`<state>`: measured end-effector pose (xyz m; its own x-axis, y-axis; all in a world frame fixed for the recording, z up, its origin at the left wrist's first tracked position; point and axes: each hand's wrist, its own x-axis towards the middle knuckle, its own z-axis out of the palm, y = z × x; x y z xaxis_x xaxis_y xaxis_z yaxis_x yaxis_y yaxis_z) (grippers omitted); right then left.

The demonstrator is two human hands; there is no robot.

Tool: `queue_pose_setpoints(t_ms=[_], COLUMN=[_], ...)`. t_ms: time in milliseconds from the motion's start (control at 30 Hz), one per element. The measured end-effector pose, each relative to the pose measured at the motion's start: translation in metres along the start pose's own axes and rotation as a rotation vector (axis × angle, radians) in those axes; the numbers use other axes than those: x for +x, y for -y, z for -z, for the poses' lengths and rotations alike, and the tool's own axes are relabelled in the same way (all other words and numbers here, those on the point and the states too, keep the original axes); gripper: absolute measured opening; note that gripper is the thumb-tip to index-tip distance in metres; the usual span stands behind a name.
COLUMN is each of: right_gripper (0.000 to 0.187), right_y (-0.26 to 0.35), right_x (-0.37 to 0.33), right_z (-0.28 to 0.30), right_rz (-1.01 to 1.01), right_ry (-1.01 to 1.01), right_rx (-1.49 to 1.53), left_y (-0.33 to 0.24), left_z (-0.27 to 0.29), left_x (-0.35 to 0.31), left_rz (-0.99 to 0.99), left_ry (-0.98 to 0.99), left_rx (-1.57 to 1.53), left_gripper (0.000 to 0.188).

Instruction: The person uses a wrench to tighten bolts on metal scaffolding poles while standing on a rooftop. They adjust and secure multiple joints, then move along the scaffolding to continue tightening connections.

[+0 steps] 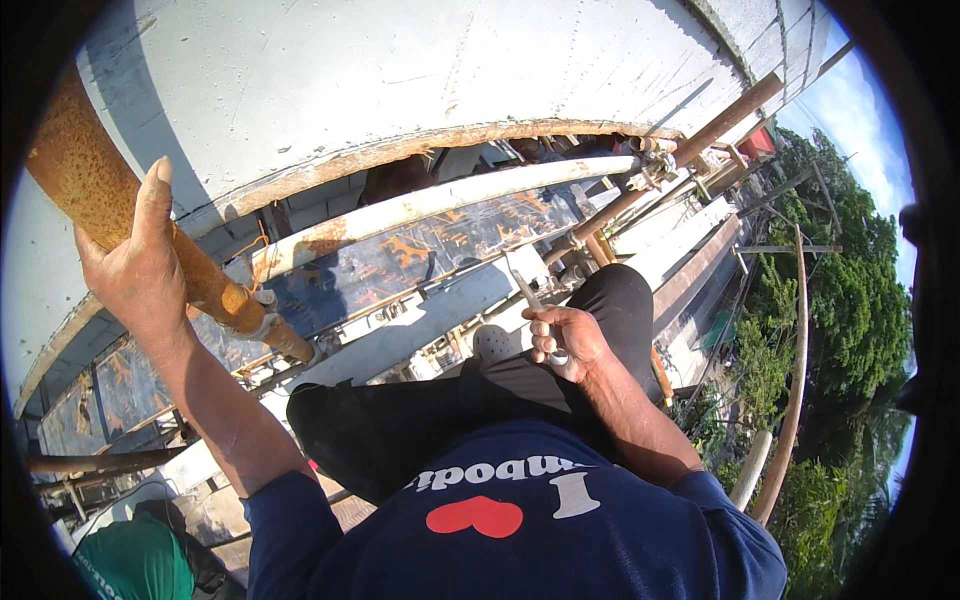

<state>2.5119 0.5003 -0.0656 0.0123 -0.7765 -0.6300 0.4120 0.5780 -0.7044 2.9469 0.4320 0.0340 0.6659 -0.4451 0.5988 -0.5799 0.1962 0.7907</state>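
Observation:
On the left, my left hand (140,275) is wrapped round a thick rusty scaffold pole (85,140), with the thumb up along it and the fingers partly hidden. The pole slants down to a coupler (258,318). In front of my right knee, my right hand (572,342) is closed on a slim grey metal tool (524,289). Its narrow end points up and away, and my fingers cover the middle, so I cannot make out its exact kind. A grey clog (492,343) shows beyond my dark trousers.
A pale wall panel (380,80) rises ahead, above a white pipe (440,203) and a dark stained board (400,258). Another rusty pole (727,120) runs to the upper right. Trees (845,260) stand below on the right. A person in green (140,555) is at lower left.

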Motion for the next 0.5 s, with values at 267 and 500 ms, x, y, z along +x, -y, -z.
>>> queue_pose_setpoints(t_ms=[267, 500], right_gripper=[0.014, 0.024], right_y=[0.038, 0.119], right_x=[0.008, 0.061], right_z=[0.0, 0.09], right_rz=[0.125, 0.342], right_ry=[0.052, -0.012], right_rx=[0.201, 0.308], left_y=[0.015, 0.055], left_z=[0.003, 0.031], left_x=[0.007, 0.035], left_rz=[-0.121, -0.073], left_ry=[0.013, 0.124], left_rx=[-0.03, -0.055], left_gripper=[0.041, 0.025])
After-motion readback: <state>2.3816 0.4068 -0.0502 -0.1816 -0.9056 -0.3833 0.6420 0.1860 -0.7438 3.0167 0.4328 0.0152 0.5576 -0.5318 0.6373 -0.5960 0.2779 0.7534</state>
